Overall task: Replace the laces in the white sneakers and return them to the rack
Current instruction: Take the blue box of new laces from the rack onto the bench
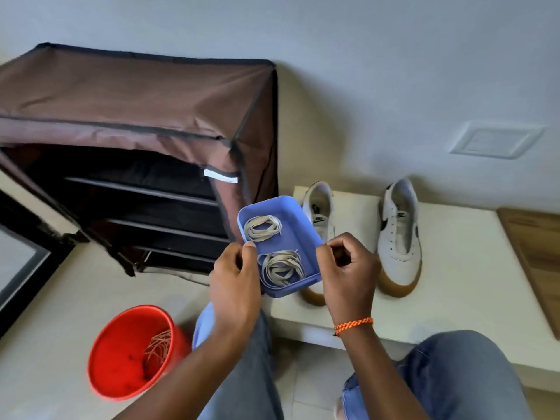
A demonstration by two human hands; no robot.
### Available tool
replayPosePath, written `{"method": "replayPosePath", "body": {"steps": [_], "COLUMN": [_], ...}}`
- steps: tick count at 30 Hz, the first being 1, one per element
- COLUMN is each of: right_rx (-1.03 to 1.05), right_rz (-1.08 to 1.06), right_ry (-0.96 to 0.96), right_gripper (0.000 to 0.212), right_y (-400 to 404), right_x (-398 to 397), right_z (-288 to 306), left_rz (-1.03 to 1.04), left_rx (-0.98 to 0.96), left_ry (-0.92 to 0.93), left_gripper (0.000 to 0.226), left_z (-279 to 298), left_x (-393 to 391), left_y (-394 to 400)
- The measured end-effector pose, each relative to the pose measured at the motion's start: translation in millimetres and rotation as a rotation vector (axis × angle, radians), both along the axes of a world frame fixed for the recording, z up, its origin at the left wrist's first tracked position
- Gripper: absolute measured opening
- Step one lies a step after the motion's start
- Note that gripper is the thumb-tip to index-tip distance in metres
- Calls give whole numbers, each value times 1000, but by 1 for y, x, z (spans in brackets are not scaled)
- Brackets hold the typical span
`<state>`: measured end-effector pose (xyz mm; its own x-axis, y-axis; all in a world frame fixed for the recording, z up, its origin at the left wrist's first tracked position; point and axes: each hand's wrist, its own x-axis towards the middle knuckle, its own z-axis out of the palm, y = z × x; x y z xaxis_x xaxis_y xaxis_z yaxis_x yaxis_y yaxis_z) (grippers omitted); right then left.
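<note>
Head view: both hands' grip on blue tray (306,234).

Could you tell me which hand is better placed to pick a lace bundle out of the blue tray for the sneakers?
Probably the right hand. Both hands grip the blue tray, but the right sits nearer the two sneakers, so the left hand can hold the tray while it lifts a lace bundle.

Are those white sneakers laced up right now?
No. Both sneakers show bare eyelets; two lace bundles lie in the blue tray.
</note>
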<state>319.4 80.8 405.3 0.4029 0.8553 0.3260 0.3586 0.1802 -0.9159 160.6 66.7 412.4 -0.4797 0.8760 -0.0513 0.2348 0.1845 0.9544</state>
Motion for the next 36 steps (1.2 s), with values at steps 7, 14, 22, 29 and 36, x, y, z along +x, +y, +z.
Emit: {"method": "replayPosePath", "body": {"steps": [7,14,22,29,36], "right_rx": [-85,-273,-419,-571,-708], "right_rz": [-87,-190,-423,-625,-643], "right_ry": [-52,-4,82,8,-142], "right_gripper": [9,14,26,18,23], "right_y": [27,41,19,16,21], "right_x": [101,229,343,385,405], "right_z": [-9,-27,-59,-95,-98], "left_rz": [-281,-557,-754,-834,-847], "left_rx": [-118,-167,-175,-287,-179], "left_ry": [46,67,105,155,405], "left_gripper": [36,22,21,22,30], "left_z": [-9,-22,-64,-101,-109], "left_x": [81,197,329,385,405], "left_y": [52,98,104,108,111]}}
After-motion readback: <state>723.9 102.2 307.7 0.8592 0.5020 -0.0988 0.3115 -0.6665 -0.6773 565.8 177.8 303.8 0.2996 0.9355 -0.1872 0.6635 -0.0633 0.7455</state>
